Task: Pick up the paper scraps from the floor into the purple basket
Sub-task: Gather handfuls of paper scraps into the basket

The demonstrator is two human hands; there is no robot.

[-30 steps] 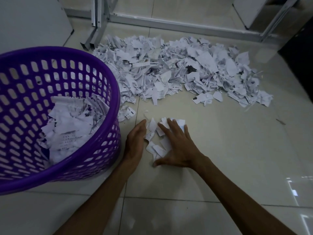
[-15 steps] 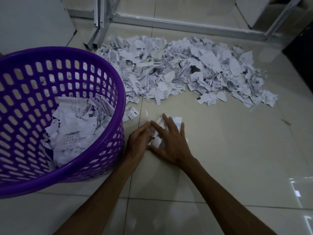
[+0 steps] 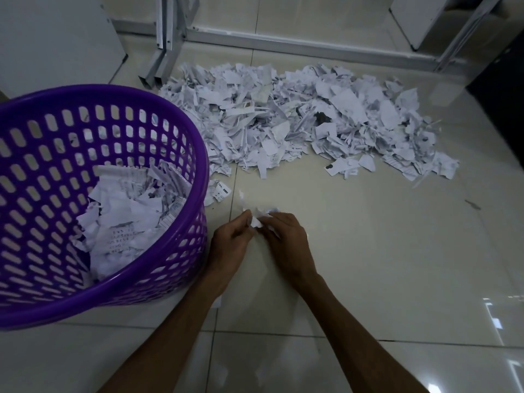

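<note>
Inside purple basket (image 3: 195, 148), paper scraps (image 3: 127, 219).

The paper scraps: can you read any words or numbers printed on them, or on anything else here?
No text can be read.
Paper scraps in the purple basket: rows of dark print, too blurred to read.
Scrap beside the basket: small dark marks, too small to read.
Pile on the floor: faint print, too small to read.
Basket itself: no label visible.
</note>
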